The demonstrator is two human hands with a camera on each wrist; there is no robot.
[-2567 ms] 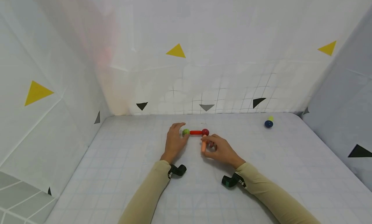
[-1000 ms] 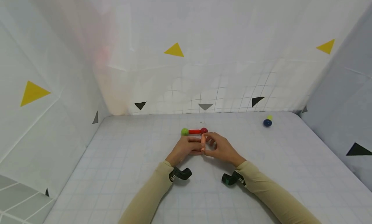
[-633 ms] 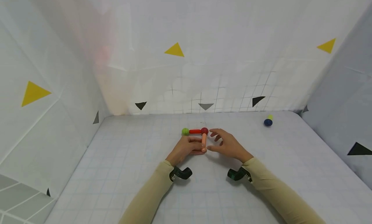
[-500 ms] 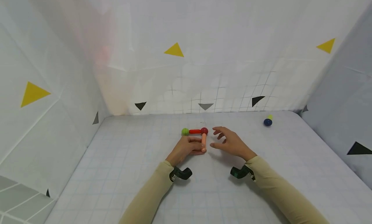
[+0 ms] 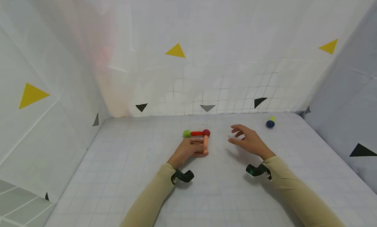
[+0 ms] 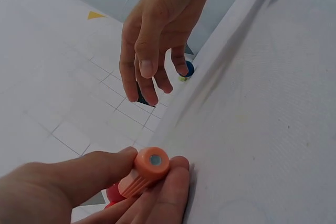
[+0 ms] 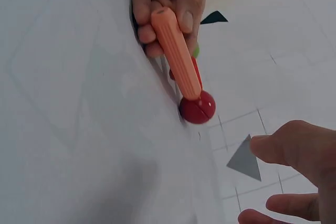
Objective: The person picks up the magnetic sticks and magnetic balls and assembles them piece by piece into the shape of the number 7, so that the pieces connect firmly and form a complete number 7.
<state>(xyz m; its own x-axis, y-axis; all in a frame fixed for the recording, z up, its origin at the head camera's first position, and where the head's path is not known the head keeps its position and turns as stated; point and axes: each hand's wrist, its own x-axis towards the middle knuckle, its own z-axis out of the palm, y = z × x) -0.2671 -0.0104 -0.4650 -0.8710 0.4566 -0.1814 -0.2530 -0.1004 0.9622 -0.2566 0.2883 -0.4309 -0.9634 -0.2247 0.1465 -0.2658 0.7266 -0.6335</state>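
Note:
My left hand (image 5: 188, 149) pinches an orange ridged magnetic rod (image 7: 177, 53) near its front end, thumb on one side and fingers on the other. A silvery magnet tip shows on that end in the left wrist view. The rod's far end touches a dark red ball (image 7: 198, 107). From that ball a red rod (image 5: 196, 133) runs left to a green ball (image 5: 187, 133), making a corner shape on the table. My right hand (image 5: 249, 141) hovers over the table to the right, fingers loosely bent and apart, with nothing in it.
A dark blue ball (image 5: 270, 124) lies at the back right, with a small yellow-green piece (image 5: 273, 118) right behind it. White sheet walls with yellow and black triangles enclose the gridded white table (image 5: 224, 194) at the back and sides.
The left hand went from beside the green ball to the orange rod and took hold of it. My right hand let go of that rod and moved off to the right.

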